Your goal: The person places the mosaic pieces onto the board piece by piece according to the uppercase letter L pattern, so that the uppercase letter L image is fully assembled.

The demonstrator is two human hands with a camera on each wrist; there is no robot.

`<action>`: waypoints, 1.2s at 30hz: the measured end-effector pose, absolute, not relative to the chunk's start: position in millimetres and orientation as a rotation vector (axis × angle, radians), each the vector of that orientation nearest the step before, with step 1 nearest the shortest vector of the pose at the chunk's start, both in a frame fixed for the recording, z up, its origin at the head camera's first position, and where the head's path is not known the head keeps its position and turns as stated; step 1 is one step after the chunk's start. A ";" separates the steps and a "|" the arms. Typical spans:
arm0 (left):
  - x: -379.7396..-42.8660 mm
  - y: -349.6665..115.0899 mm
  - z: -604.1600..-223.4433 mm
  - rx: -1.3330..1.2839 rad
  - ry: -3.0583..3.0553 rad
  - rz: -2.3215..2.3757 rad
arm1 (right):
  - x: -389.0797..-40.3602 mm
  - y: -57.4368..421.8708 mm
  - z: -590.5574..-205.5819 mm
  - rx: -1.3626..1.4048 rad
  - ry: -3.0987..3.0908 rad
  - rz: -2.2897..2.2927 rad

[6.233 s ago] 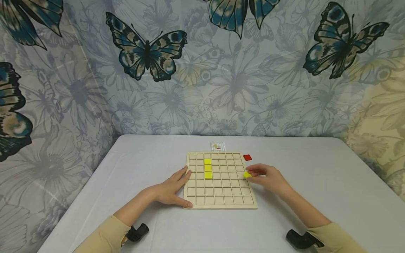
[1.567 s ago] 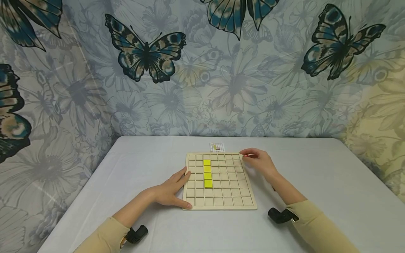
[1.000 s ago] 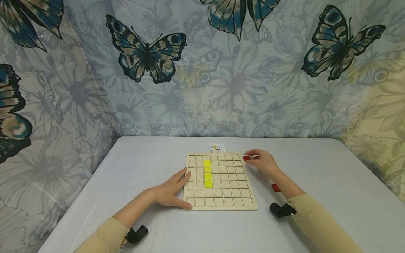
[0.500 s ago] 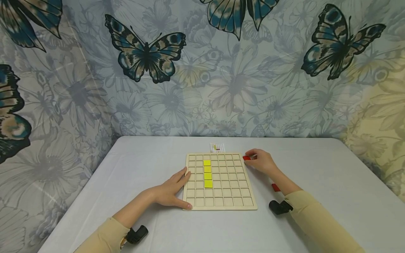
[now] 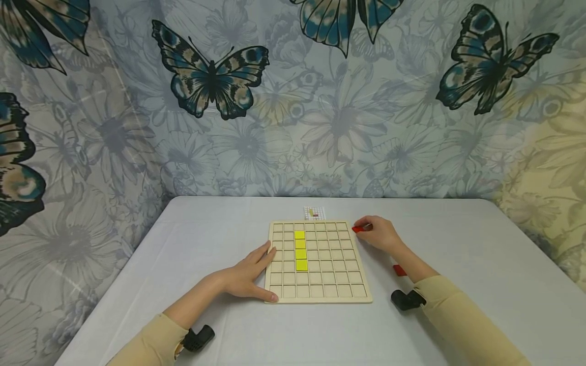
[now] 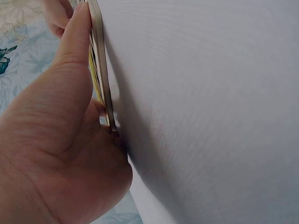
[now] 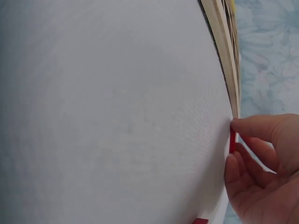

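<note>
A square wooden grid board (image 5: 341,277) lies on the table, with a column of several yellow square tiles (image 5: 300,253) in its third column. My left hand (image 5: 244,274) rests spread along the board's left edge, thumb on the near-left corner. Beside the far-right corner, my right hand (image 5: 381,236) pinches a red square tile (image 7: 232,141) between thumb and fingers. In the head view that tile looks tilted, partly covered by the fingers. A second red tile (image 5: 400,270) lies on the table, partly hidden by my right forearm.
A small printed card (image 5: 314,213) with a grid and coloured squares lies just behind the board. White cloth covers the table (image 5: 220,223). A butterfly-patterned backdrop (image 5: 293,152) stands behind and at the sides.
Earlier my right hand held a yellow tile at the board's right side; the yellow column has since grown by one tile. That hand moved to the far-right corner and took a red tile.
</note>
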State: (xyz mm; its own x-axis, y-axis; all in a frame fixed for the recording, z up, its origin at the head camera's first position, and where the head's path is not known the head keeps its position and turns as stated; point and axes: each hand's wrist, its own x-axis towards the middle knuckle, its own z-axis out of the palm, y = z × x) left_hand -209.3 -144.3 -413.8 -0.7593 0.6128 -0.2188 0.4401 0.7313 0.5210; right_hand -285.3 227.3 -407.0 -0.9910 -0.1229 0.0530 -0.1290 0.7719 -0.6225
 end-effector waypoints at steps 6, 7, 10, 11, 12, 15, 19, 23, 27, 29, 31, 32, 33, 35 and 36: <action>-208.9 -144.2 -413.6 0.816 2.553 0.639 | -282.6 228.9 -406.1 0.215 -2.959 1.100; -208.7 -144.2 -413.6 0.817 2.553 0.639 | -282.3 229.2 -406.1 0.216 -2.961 1.109; -208.6 -144.0 -413.7 0.818 2.552 0.642 | -281.3 229.7 -406.2 0.211 -2.962 1.116; -208.7 -144.0 -413.9 0.818 2.552 0.641 | -281.1 229.9 -406.2 0.209 -2.962 1.116; -208.8 -144.0 -414.2 0.819 2.553 0.641 | -280.9 230.0 -406.2 0.206 -2.960 1.112; -208.9 -143.8 -414.7 0.817 2.554 0.640 | -281.0 230.7 -406.7 0.200 -2.953 1.084; -208.6 -143.7 -414.0 0.817 2.556 0.638 | -281.6 231.7 -408.0 0.190 -2.942 1.052; -208.4 -143.7 -413.3 0.817 2.555 0.638 | -282.3 232.9 -408.9 0.175 -2.932 1.062; -208.2 -143.7 -412.9 0.815 2.553 0.641 | -282.3 233.4 -409.5 0.166 -2.926 1.068; -208.1 -143.7 -412.9 0.815 2.553 0.642 | -282.0 233.8 -409.7 0.173 -2.923 1.063; -208.0 -143.8 -412.9 0.816 2.552 0.642 | -281.6 233.8 -409.9 0.172 -2.918 1.061; -208.0 -143.7 -412.8 0.817 2.552 0.643 | -281.7 233.7 -410.1 0.170 -2.914 1.060; -208.0 -143.8 -412.8 0.818 2.553 0.643 | -281.8 233.8 -410.3 0.169 -2.912 1.059; -208.1 -143.8 -413.1 0.821 2.553 0.642 | -282.0 234.0 -410.8 0.166 -2.908 1.059; -208.1 -143.8 -413.1 0.822 2.554 0.643 | -282.0 234.0 -410.8 0.162 -2.907 1.063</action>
State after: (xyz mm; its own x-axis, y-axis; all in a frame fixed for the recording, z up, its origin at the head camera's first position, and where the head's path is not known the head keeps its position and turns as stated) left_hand -208.1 -143.8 -413.1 -0.7566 0.6185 -0.2122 0.4443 0.7244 0.5271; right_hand -282.0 234.0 -410.8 -0.9936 -0.0838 0.0755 -0.1128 0.7594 -0.6408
